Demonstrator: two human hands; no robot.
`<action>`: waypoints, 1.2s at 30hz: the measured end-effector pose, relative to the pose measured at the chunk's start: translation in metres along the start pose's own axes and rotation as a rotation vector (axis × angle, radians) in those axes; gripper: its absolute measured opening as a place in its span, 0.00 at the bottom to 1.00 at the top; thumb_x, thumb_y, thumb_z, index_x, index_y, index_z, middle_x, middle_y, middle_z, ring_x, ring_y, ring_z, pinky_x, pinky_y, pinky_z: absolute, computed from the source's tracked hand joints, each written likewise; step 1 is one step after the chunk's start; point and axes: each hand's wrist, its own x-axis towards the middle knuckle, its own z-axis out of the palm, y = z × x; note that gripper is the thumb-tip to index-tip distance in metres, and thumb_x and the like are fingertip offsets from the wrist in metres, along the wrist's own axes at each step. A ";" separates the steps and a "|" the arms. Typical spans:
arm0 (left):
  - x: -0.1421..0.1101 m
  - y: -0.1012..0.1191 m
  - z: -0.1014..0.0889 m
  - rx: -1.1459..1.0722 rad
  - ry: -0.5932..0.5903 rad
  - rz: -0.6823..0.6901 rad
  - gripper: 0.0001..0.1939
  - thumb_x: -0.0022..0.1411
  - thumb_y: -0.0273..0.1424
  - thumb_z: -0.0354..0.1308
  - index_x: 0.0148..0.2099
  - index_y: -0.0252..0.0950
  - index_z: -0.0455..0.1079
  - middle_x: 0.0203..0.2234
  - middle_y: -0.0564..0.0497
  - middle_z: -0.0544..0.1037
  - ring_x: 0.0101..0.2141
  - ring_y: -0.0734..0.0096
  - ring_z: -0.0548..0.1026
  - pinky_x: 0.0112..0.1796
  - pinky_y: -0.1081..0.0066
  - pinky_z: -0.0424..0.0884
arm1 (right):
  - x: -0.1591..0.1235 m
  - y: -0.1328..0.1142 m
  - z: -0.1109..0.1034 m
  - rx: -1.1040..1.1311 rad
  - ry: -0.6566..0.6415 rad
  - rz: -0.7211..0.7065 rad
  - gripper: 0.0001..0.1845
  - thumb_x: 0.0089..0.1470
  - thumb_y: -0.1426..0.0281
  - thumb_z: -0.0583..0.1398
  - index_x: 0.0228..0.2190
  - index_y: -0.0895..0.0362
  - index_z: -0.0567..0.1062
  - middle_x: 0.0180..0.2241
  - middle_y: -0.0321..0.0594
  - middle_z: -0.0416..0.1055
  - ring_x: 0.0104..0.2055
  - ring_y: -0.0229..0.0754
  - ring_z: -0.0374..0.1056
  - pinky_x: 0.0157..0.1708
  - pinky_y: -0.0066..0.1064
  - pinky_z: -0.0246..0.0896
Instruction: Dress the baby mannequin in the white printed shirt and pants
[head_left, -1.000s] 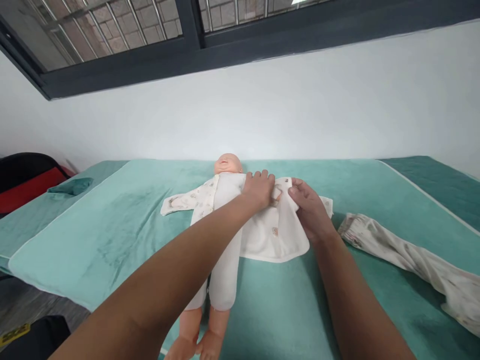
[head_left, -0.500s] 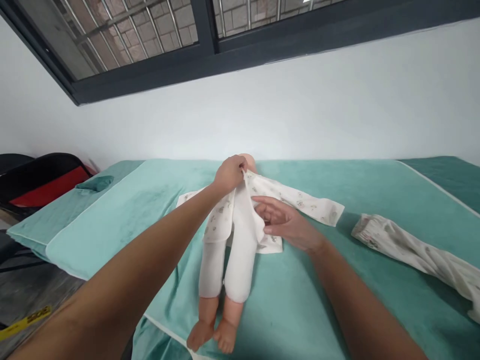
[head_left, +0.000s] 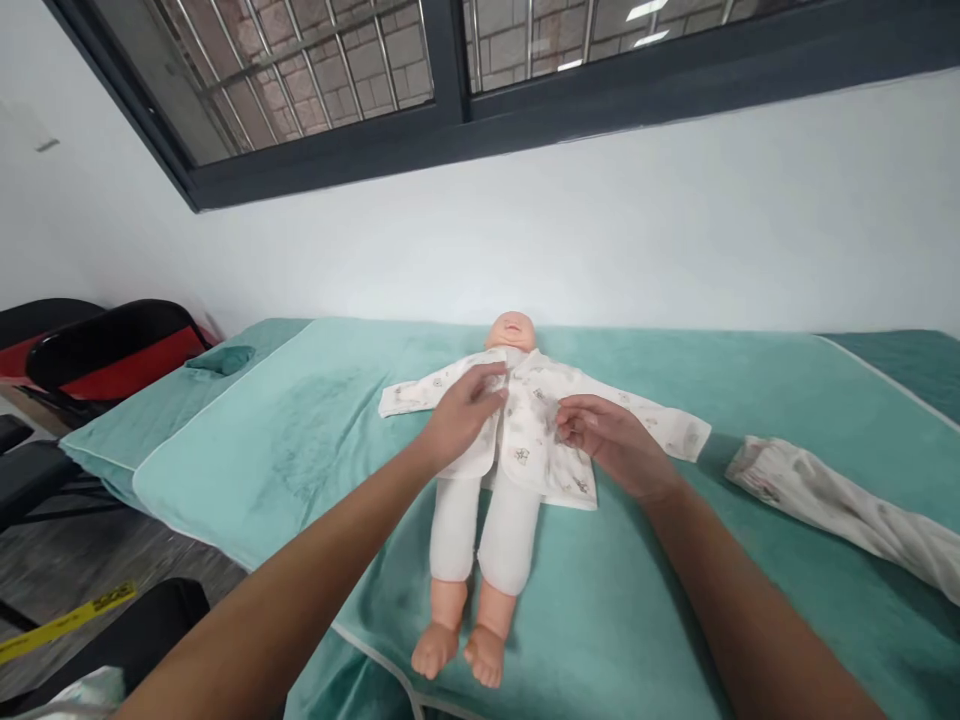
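A baby doll lies on its back, head toward the wall and bare feet toward me. It wears a white printed baby jacket whose two front panels lie over its chest, both sleeves spread sideways. Over the doll's left-side panel hovers my left hand, fingers and thumb apart with nothing between them. My right hand, slightly blurred, is at the jacket's right side with loosely bent fingers and no cloth pinched in them. Whether its fingertips touch the fabric, I cannot tell.
Crumpled white baby trousers lie at the right on the green bed cover. Black and red chairs stand at the left. Behind the bed rises a white wall under a dark window frame.
The jacket's right panel was folded over the doll's front and now lies flat there. Both hands have let go of the cloth. The view has shifted left.
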 end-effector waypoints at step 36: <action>-0.022 -0.151 -0.069 0.823 0.258 -0.422 0.29 0.65 0.37 0.42 0.64 0.29 0.60 0.64 0.38 0.62 0.64 0.53 0.57 0.62 0.52 0.50 | -0.036 0.013 -0.088 -1.865 0.488 0.083 0.30 0.60 0.56 0.50 0.58 0.57 0.65 0.58 0.48 0.67 0.60 0.53 0.62 0.58 0.46 0.56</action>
